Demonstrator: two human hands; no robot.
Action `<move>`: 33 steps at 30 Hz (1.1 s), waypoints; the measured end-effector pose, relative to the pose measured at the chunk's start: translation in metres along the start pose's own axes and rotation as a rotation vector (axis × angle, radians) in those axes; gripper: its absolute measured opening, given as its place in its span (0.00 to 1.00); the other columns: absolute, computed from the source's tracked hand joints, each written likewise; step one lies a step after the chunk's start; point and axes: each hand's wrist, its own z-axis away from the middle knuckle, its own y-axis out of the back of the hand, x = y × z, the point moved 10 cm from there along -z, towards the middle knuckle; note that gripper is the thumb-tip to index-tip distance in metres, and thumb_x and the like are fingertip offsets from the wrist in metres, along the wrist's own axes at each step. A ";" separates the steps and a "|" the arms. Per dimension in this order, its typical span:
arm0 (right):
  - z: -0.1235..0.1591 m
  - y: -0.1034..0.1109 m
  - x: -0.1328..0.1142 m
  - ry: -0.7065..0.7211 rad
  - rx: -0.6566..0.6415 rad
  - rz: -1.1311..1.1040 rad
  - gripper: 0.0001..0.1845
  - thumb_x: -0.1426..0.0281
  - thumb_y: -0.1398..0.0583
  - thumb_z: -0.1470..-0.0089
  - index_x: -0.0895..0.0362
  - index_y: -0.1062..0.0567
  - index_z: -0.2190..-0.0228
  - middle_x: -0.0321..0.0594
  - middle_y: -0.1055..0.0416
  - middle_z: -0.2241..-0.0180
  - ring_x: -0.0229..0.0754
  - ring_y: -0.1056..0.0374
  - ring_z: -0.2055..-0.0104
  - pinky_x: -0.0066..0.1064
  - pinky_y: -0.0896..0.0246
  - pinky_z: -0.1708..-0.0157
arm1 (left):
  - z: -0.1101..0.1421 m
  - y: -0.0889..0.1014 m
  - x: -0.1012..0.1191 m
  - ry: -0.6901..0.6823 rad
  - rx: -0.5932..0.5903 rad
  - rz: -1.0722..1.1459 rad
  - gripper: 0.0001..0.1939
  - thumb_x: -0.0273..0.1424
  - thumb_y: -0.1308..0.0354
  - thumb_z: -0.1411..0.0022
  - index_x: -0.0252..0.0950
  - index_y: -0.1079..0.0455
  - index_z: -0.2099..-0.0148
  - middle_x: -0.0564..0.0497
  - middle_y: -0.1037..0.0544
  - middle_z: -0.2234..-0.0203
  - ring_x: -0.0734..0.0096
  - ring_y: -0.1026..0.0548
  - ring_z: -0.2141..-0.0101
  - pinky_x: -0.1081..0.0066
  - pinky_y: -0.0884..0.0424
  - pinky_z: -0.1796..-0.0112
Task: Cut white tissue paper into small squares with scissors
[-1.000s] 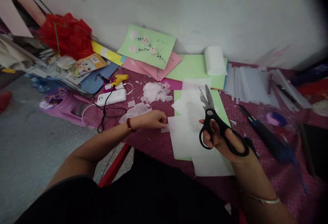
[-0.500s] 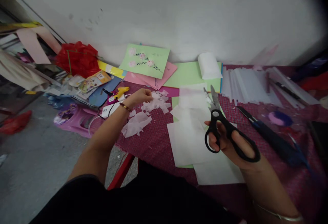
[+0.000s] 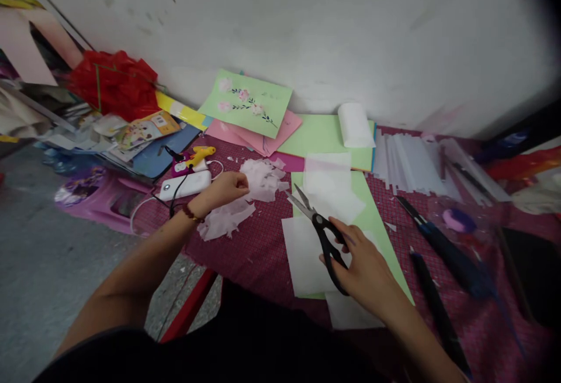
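Note:
My right hand (image 3: 366, 263) grips black-handled scissors (image 3: 322, 225), fingers through the loops. The blades are parted and point up and left over white paper sheets (image 3: 307, 260), which lie on a light green sheet (image 3: 385, 254). My left hand (image 3: 230, 187) is closed beside a pile of torn white paper pieces (image 3: 267, 178). Its fingertips are hidden, so I cannot see whether anything is in them. More thin white pieces (image 3: 225, 217) lie just below that hand.
A green card with pink flowers (image 3: 248, 102) leans at the back. A white roll (image 3: 356, 126) and glue-stick-like rods (image 3: 407, 161) lie behind. At right are a dark blue tool (image 3: 451, 254) and a black pen-like tool (image 3: 438, 307); at left, a white power bank (image 3: 186, 185).
My right hand has turned over and lowered the scissors leftward onto the white sheets, blades less upright. The left hand shifted slightly left and down, partly because the view moved.

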 end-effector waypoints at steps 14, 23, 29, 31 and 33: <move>-0.004 -0.053 -0.007 -0.216 -0.396 -0.447 0.27 0.58 0.40 0.46 0.56 0.32 0.47 0.45 0.29 0.60 0.49 0.32 0.58 0.41 0.35 0.55 | 0.015 -0.038 -0.033 0.337 -0.085 0.951 0.15 0.22 0.48 0.54 0.35 0.36 0.61 0.59 0.33 0.82 0.81 0.35 0.83 0.78 0.39 0.78; -0.018 -0.070 -0.019 -0.243 -0.502 -0.570 0.30 0.49 0.40 0.48 0.52 0.32 0.48 0.41 0.33 0.68 0.45 0.35 0.67 0.40 0.37 0.63 | 0.014 -0.010 -0.038 0.130 0.073 0.692 0.05 0.30 0.39 0.50 0.34 0.30 0.70 0.53 0.27 0.75 0.75 0.30 0.73 0.73 0.35 0.69; -0.046 -0.087 -0.028 -0.054 -0.559 -0.741 0.35 0.44 0.42 0.50 0.50 0.34 0.47 0.44 0.32 0.66 0.50 0.32 0.64 0.44 0.37 0.61 | 0.012 0.051 -0.014 -0.030 0.384 0.866 0.08 0.32 0.37 0.48 0.33 0.29 0.74 0.53 0.30 0.73 0.76 0.33 0.70 0.75 0.37 0.67; -0.056 -0.092 -0.036 -0.010 -0.584 -0.759 0.33 0.45 0.42 0.49 0.51 0.34 0.47 0.43 0.32 0.66 0.49 0.33 0.64 0.44 0.38 0.61 | 0.008 0.048 -0.013 0.012 0.363 0.996 0.09 0.34 0.37 0.47 0.33 0.29 0.71 0.56 0.32 0.78 0.80 0.37 0.76 0.77 0.41 0.73; -0.066 -0.094 -0.044 -0.002 -0.578 -0.764 0.31 0.47 0.42 0.47 0.51 0.33 0.48 0.43 0.33 0.66 0.48 0.34 0.62 0.43 0.39 0.59 | 0.003 0.036 -0.013 0.062 0.308 1.127 0.10 0.35 0.36 0.48 0.33 0.30 0.70 0.57 0.31 0.80 0.82 0.36 0.79 0.78 0.41 0.76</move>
